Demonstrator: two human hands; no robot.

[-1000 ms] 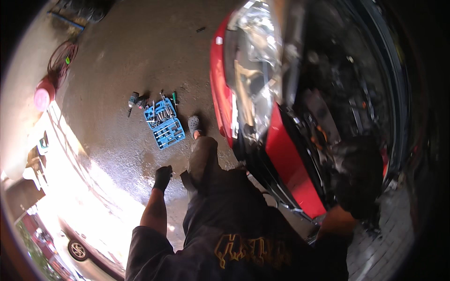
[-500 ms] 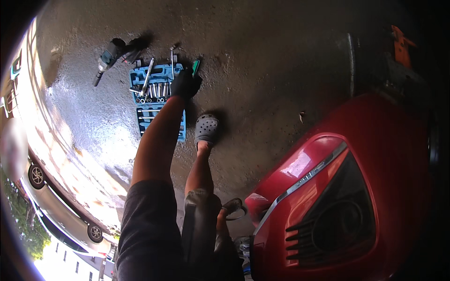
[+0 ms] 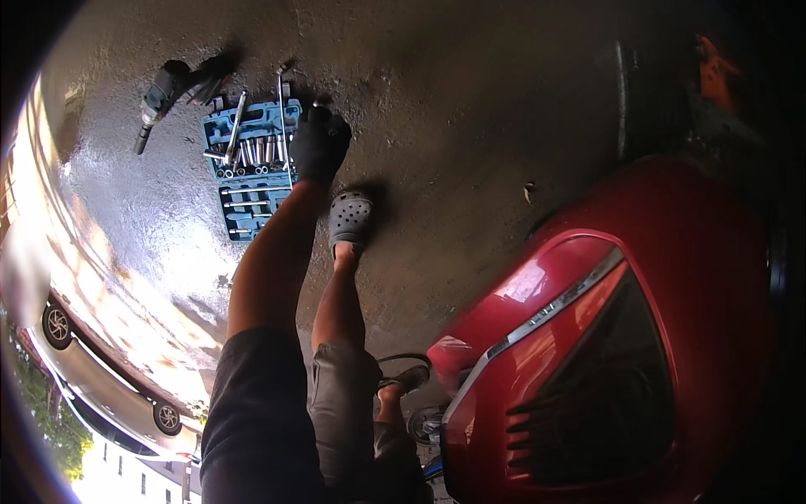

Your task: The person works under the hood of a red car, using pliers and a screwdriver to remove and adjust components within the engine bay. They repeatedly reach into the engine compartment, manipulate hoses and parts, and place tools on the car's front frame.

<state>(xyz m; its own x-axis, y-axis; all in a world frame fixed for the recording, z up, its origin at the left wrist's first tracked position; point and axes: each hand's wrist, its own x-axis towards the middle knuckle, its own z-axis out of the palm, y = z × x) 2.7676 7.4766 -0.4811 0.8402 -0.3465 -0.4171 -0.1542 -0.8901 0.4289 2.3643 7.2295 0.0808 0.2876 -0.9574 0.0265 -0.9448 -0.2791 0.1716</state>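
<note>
My left hand (image 3: 321, 144), in a black glove, reaches out over the right edge of an open blue socket set case (image 3: 220, 126). Its fingers are curled, and a small shiny tip (image 3: 316, 105) shows at their far end; what it belongs to is hidden. Close beside the hand, a long thin metal bar (image 3: 281, 105) lies across the case. A ratchet handle (image 3: 238, 118) rests further left, over a row of silver sockets (image 3: 259, 151). Extension bars (image 3: 245, 204) sit in the case's near half. My right hand is out of sight.
A cordless impact wrench (image 3: 159, 97) lies on the wet concrete floor left of the case. My foot in a grey clog (image 3: 349, 220) stands right of it. A red car's front end (image 3: 537, 336) fills the right, with an orange object (image 3: 714, 74) beyond. Outside stands a parked car (image 3: 109, 374).
The whole view has shifted, so the case and wrench appear further left. The green thing at my left hand no longer shows; the fingers are now curled over the case's right edge.
</note>
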